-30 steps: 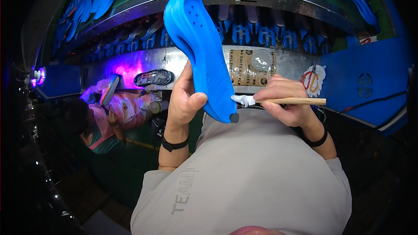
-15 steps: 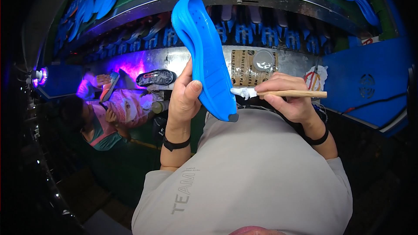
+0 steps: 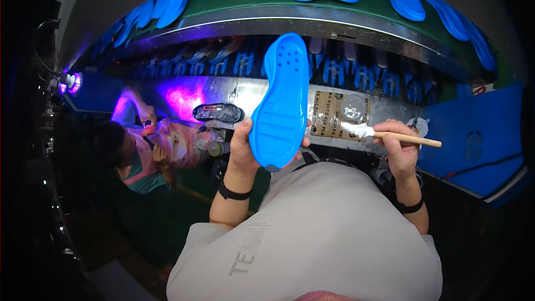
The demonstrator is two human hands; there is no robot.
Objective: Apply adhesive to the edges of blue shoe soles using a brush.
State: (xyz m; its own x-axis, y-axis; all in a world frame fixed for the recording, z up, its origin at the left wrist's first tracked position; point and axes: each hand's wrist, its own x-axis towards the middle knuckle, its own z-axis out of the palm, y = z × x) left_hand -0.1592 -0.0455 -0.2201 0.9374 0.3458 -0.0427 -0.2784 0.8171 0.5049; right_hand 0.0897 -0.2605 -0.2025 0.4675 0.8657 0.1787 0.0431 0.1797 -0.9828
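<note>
Glue looks not yet spread: your left hand clasps the blue foam shoe sole, your right hand pinching the white-tipped wooden brush beside it.

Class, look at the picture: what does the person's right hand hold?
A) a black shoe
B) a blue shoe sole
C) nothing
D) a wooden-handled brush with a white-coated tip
D: the right hand grips a wooden-handled brush with white paste on its tip, held apart from the blue sole, which the left hand holds upright.
</note>
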